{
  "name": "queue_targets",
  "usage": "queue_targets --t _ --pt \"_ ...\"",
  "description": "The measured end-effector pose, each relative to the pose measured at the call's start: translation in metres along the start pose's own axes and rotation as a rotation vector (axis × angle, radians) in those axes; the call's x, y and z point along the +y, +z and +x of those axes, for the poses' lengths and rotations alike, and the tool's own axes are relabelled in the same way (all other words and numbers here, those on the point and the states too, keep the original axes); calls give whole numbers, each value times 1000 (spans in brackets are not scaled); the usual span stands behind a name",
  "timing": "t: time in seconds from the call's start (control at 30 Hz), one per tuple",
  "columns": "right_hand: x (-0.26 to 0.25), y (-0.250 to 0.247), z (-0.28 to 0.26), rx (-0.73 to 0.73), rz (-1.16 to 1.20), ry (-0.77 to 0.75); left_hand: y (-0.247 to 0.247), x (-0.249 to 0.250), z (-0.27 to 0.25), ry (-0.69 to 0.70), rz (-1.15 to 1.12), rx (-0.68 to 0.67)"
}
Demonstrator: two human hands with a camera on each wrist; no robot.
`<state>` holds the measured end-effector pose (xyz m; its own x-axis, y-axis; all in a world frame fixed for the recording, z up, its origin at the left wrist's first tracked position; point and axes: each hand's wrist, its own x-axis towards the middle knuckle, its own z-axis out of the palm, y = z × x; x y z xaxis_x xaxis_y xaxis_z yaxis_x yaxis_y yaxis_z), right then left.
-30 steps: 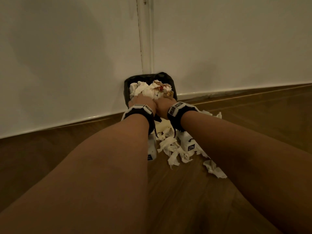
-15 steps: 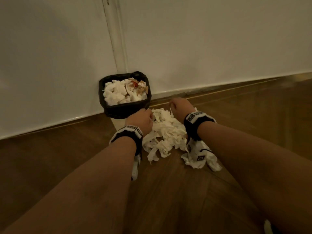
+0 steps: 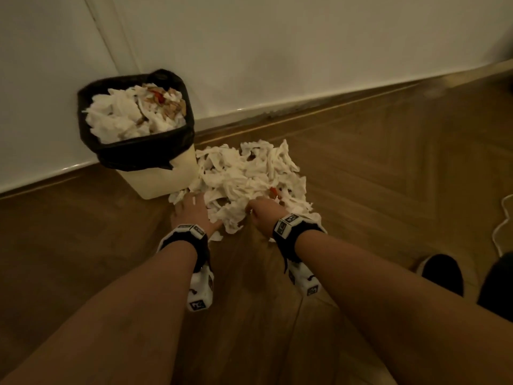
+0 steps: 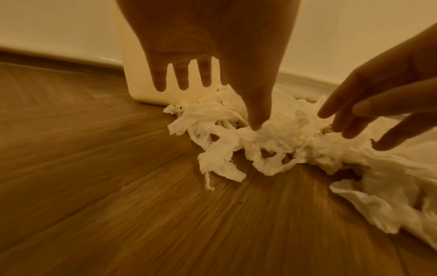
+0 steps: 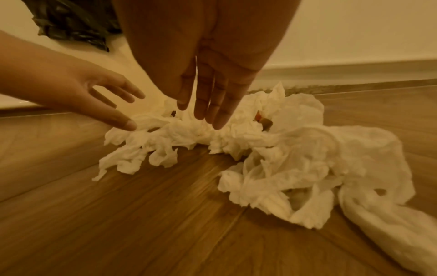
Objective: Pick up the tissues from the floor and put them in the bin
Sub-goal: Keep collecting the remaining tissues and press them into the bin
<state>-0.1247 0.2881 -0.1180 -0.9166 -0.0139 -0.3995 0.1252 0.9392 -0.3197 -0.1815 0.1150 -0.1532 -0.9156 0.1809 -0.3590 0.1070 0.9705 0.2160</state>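
Note:
A heap of crumpled white tissues lies on the wood floor just right of the bin, a cream bin with a black liner, heaped with tissues and scraps. My left hand reaches over the heap's near left edge with fingers straight and spread, the thumb tip touching tissue. My right hand hovers over the near middle of the heap, fingers straight and close together. Neither hand holds anything.
A white wall with a skirting runs behind the bin and the heap. A black shoe is at the lower right, and a white cord lies at the right edge. Small red and brown scraps sit among the tissues.
Both hands have come away from the bin's top, down to the floor, and now reach over the tissue heap with fingers spread. The view has swung right.

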Motion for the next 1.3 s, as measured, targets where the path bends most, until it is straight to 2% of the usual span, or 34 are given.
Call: queue_targets --t 0.17,0.37,0.43,0.5,0.63,0.73,0.8,0.83,0.87,0.93,1.03,1.17,1.23,1.3 --pt "-2 10 12 72 33 -35 10 -7 15 -41 -13 -14" --pt "-5 23 20 118 43 -12 15 11 22 4 -56 -201" --pt "-6 26 21 125 50 5 14 16 20 -8 -80 -168" --pt "-6 27 21 144 64 29 10 19 18 -38 -117 -76" --pt "-9 28 19 226 130 89 -8 9 13 -230 -303 16" --pt "-14 30 21 276 184 120 -10 -9 14 -382 -614 42" --pt "-20 33 23 288 185 119 -6 -21 14 -422 -810 -22" --pt "-22 35 24 283 174 116 -2 -26 12 -497 -917 -38" --pt "-25 37 25 273 159 111 -2 -29 10 -587 -1073 -35" --pt "-30 42 27 250 117 97 -3 -37 6 -653 -1195 33" --pt "-39 47 33 223 41 86 2 -52 7 -688 -1219 73" --pt "-54 58 42 189 -31 44 -4 -70 -6 -616 -1175 39" --pt "-63 63 46 158 -18 -20 -8 -79 -6 -678 -1251 -44" --pt "-73 70 50 71 -29 -89 -15 -88 -6 -737 -1254 -64"
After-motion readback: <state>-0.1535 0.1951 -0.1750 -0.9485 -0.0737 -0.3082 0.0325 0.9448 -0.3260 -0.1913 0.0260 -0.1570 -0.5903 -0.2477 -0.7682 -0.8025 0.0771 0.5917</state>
